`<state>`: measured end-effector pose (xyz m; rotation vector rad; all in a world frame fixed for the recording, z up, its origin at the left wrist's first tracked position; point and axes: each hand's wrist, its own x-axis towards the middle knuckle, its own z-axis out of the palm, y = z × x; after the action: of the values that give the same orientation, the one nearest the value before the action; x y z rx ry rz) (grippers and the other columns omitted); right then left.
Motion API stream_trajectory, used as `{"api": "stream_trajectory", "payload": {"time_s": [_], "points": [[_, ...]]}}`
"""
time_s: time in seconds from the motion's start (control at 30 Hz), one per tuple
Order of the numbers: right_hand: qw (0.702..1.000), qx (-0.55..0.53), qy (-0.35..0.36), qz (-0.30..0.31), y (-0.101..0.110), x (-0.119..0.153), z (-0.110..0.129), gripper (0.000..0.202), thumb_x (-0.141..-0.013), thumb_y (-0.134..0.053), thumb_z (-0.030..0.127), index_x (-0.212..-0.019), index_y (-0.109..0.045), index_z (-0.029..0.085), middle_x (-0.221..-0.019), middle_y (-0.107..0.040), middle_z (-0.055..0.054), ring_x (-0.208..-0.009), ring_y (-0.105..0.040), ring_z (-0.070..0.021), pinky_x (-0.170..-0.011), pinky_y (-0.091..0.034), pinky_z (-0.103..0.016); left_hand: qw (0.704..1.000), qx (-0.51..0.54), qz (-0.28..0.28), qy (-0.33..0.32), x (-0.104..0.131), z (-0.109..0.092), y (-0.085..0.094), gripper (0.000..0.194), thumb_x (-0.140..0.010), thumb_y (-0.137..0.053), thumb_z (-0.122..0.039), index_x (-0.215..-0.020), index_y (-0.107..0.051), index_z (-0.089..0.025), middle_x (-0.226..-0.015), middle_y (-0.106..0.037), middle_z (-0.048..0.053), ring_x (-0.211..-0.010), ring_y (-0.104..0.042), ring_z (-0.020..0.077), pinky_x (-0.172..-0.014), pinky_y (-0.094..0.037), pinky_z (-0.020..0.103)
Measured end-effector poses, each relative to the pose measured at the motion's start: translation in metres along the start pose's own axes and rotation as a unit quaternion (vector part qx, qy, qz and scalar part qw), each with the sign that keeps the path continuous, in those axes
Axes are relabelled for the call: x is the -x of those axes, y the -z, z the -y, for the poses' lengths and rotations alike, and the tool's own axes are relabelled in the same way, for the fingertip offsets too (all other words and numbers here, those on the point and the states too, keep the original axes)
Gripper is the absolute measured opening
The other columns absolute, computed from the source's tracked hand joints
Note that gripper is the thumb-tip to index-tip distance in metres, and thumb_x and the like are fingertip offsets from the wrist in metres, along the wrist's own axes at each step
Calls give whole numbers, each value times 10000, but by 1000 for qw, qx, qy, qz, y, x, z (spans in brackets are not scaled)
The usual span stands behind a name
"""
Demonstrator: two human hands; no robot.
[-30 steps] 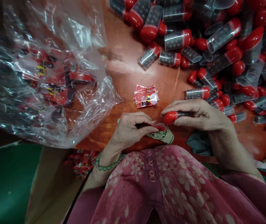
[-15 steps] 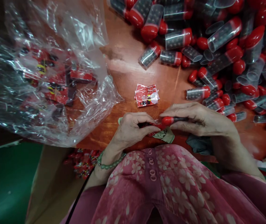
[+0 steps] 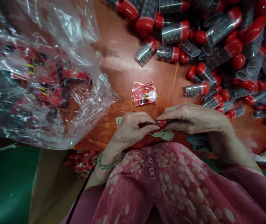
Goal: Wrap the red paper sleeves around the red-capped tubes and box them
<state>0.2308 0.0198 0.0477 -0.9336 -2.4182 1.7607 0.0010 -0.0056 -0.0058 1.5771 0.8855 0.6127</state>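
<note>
My left hand (image 3: 135,127) is closed on a small red printed packet, mostly hidden by the fingers. From the other side my right hand (image 3: 193,119) grips a red-capped clear tube (image 3: 162,123) filled with dark beads, lying sideways. The tube's red end meets the packet between my fingertips; whether it is inside the packet I cannot tell. Just beyond my hands, a few red printed packets (image 3: 144,94) lie stacked on the wooden table (image 3: 121,62). A pale green cloth (image 3: 167,134) lies under my fingers.
A heap of red-capped tubes (image 3: 223,31) covers the right and far side. A large clear plastic bag (image 3: 77,130) with red packets inside spreads over the left. Below the table edge, a cardboard box (image 3: 51,174) holds more red packets (image 3: 84,163). A dark cloth (image 3: 197,142) lies by my right wrist.
My right hand has moved left, bringing the tube's red end against the packet in my left hand. My view has shifted slightly.
</note>
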Motion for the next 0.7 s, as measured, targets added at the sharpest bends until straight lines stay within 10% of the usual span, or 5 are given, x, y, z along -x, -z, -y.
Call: {"api": "stream_trajectory", "payload": {"time_s": [0.27, 0.5, 0.7], "points": [[988, -128, -68, -49, 0, -4, -6, 233, -932, -589, 365, -1048, -706, 200, -870, -726, -4, -731, -635, -135, -657, -464, -248, 993, 70, 36, 84, -3, -9, 12, 272, -858, -681, -407, -914, -768, -155, -800, -762, 45, -667, -677, 133, -602, -511, 211], [907, -377, -93, -161, -13, -5, -7, 311, -837, -710, 428, -944, -687, 137, -765, -658, 5, -588, -540, -77, -548, -437, -202, 921, 365, -52, 129, 0, 1, 4, 889, -579, -888, -517, -1340, -554, -199, -1171, -711, 149, -955, -724, 229, -807, -588, 310], [855, -453, -78, -239, -29, -7, -4, 332, -798, -758, 459, -856, -688, 140, -653, -603, 34, -517, -505, -56, -517, -426, -188, 856, 493, -66, 141, -3, -2, -26, 576, -573, -913, -423, -1044, -679, -190, -1099, -736, 106, -988, -715, 221, -845, -590, 331]]}}
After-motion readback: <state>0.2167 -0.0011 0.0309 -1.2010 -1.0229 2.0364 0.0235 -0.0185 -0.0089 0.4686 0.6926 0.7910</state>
